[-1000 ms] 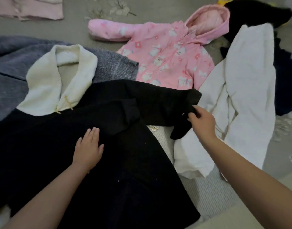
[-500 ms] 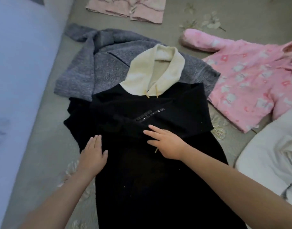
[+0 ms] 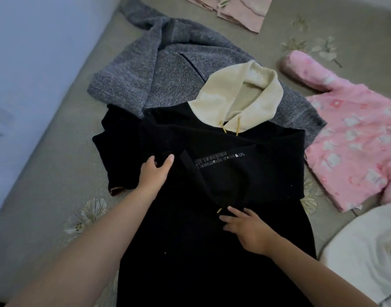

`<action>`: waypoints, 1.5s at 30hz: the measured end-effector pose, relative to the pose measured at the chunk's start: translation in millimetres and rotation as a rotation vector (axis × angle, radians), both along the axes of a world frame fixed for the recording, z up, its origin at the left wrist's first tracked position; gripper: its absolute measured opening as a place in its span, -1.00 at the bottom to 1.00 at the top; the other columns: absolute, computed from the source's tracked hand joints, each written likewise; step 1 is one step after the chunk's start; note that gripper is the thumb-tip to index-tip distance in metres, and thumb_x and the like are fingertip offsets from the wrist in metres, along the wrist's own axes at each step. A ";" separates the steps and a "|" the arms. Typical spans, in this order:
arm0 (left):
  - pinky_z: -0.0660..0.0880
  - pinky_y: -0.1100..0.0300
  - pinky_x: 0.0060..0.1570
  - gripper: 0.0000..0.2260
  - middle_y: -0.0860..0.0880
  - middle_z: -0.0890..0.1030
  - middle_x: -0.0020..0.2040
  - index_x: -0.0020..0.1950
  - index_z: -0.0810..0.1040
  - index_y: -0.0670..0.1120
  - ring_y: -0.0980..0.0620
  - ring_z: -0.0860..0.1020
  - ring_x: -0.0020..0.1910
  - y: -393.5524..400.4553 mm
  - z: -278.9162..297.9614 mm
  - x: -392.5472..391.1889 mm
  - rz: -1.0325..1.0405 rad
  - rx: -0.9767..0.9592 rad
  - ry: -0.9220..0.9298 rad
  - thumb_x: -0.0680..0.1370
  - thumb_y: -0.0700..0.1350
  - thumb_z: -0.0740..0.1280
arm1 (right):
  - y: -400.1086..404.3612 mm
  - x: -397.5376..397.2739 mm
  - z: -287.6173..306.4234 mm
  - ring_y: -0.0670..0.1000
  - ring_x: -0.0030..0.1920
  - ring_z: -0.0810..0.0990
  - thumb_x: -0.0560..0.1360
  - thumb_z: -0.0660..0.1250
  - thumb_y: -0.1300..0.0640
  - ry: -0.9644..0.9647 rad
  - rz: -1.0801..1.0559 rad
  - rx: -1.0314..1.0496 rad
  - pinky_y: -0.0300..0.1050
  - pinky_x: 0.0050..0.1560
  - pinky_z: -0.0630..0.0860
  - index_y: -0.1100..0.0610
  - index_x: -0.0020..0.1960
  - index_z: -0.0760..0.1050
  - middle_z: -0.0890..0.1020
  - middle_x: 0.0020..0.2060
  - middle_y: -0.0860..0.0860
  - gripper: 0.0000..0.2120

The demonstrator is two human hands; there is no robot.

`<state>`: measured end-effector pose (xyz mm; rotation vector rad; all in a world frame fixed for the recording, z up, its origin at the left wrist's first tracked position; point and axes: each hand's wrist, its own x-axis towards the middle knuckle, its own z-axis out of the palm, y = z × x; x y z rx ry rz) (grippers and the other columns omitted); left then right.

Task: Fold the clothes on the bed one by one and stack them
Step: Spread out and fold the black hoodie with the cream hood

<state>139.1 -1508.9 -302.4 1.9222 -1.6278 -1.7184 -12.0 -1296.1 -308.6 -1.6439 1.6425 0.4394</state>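
**Black hoodie mid-fold, both hands on the fabric**

The black hoodie lies flat on the bed, front up, hem toward the person, cream hood at the far end. It sits directly under both hands and runs back along the forearms. One sleeve is folded across the chest just beyond the right hand; its cuff ends near those fingertips, w/ printed lettering visible beyond that. This reads as a sleeves-in-first fold, so the body becomes a narrow panel before it's doubled over.

The left hand is out past the other hand, at the hoodie's left shoulder area. Thumb and fingers curl round a ridge of black cloth, pinching it; prob. to draw the other sleeve, bunched just outward of that hand, in across the chest. Wrist is straight, forearm reaching up from the lower left.

The right hand lies nearer the body, fingers spread and mostly straight, pressing the cloth by the folded cuff. It grips nothing. A small gold cord tip shows just beside its fingertips. Judged as an anchor, keeping the done fold from slipping while the other side is worked.

Outward: a grey knit coat lies beyond the left hand, partly under the hood. A pink printed jacket lies away to the right of the right hand, a white garment closer on that side, and a folded pale pink piece is far beyond both hands. No stack is visible yet.
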 end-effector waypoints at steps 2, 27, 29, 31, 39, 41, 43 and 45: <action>0.44 0.24 -0.19 -0.70 0.02 0.45 -0.18 -0.20 0.43 -0.04 0.08 0.44 -0.23 -3.0 2.3 -1.5 0.031 0.049 0.050 0.54 0.17 0.18 | 4.1 2.6 -2.1 -0.02 0.51 -0.08 0.56 0.08 0.24 -0.038 0.035 0.062 0.01 0.47 -0.09 0.06 0.39 0.32 0.09 0.50 -0.07 -0.59; 0.24 0.20 -0.37 -0.76 -0.01 0.38 -0.25 -0.35 0.29 -0.05 -0.05 0.41 -0.22 -72.4 26.5 -13.5 -0.622 -0.617 -0.307 0.45 -0.32 0.18 | -143.5 -83.5 13.1 0.32 -0.01 0.52 0.47 0.26 0.20 0.341 -0.621 -0.704 0.13 0.06 0.42 0.34 -0.05 0.55 0.57 -0.11 0.26 -0.79; 0.35 0.12 -0.19 -0.88 -0.11 0.44 -0.02 -0.12 0.45 -0.12 -0.12 0.44 -0.03 -76.2 21.8 -21.3 -0.696 -0.659 -0.459 0.48 -0.31 0.17 | -148.3 -75.3 12.9 0.27 0.32 0.31 0.54 0.21 0.18 0.388 -0.672 -0.562 0.13 0.31 0.23 0.28 0.27 0.41 0.41 0.26 0.24 -0.66; 0.36 0.00 0.14 -0.74 -0.20 0.39 0.24 0.16 0.47 -0.18 -0.19 0.34 0.28 -68.9 9.4 -17.3 -0.833 -0.719 -0.523 0.48 -0.29 0.24 | -141.5 -64.5 6.8 0.19 0.49 -0.04 0.58 0.14 0.13 0.393 -0.762 -0.440 0.06 0.43 0.05 0.19 0.47 0.12 0.04 0.48 0.20 -0.50; -0.15 -0.08 0.44 -0.40 -0.15 -0.11 0.53 0.53 -0.05 -0.07 -0.12 -0.17 0.51 -13.4 -27.2 10.2 -1.195 -0.595 -0.583 0.59 0.12 0.09 | -54.1 -24.1 -29.3 0.10 0.50 -0.23 0.60 -0.03 -0.12 0.272 -0.624 -0.179 0.07 0.46 -0.18 0.05 0.52 -0.13 -0.20 0.51 0.08 -0.42; -0.20 -0.05 0.44 -0.42 -0.10 -0.21 0.53 0.53 -0.17 -0.04 -0.07 -0.24 0.50 -11.1 -39.8 17.0 -1.269 -0.521 -0.664 0.61 0.15 -0.02 | -31.7 -20.3 -39.2 0.08 0.50 -0.24 0.60 -0.05 -0.13 0.277 -0.646 -0.106 0.03 0.46 -0.22 0.06 0.52 -0.20 -0.21 0.50 0.08 -0.40; -0.21 -0.05 0.44 -0.42 -0.10 -0.19 0.53 0.53 -0.16 -0.04 -0.06 -0.23 0.50 -8.9 -44.8 16.1 -1.264 -0.485 -0.672 0.61 0.15 -0.03 | -22.5 -21.0 -41.3 0.06 0.50 -0.24 0.60 -0.05 -0.13 0.262 -0.641 -0.095 0.00 0.47 -0.22 0.07 0.52 -0.20 -0.21 0.51 0.07 -0.40; -0.07 -0.12 0.43 -0.46 -0.16 0.03 0.52 0.51 0.07 -0.11 -0.10 -0.04 0.51 -8.8 -40.6 11.3 -1.207 -0.565 -0.617 0.61 0.13 0.00 | -23.2 -26.2 -37.1 0.05 0.51 -0.19 0.61 -0.04 -0.11 0.214 -0.654 -0.114 -0.02 0.47 -0.17 0.06 0.52 -0.13 -0.14 0.51 0.05 -0.43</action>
